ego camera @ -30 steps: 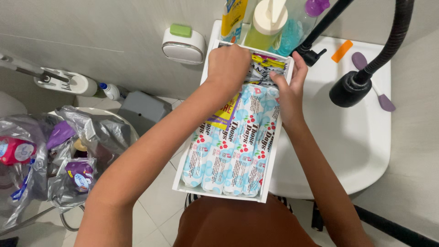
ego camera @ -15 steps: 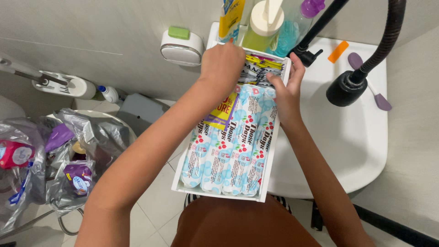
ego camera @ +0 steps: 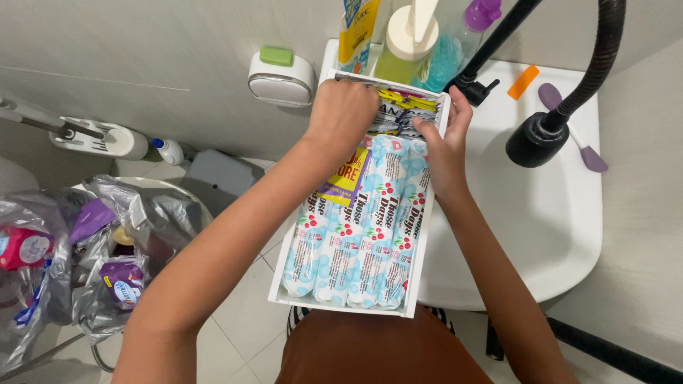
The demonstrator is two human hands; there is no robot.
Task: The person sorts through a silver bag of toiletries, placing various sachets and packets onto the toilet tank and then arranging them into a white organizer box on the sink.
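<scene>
Left hand (ego camera: 343, 112) is curled shut on the small sachets (ego camera: 402, 114) at the far end of the white drawer (ego camera: 420, 263). Right hand (ego camera: 441, 146), fingers open, steadies the long blue packs (ego camera: 370, 235), which run lengthwise toward the person.

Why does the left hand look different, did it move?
Yes. The left hand slid a little left and lower against the white box's far end, over the small packets.
</scene>
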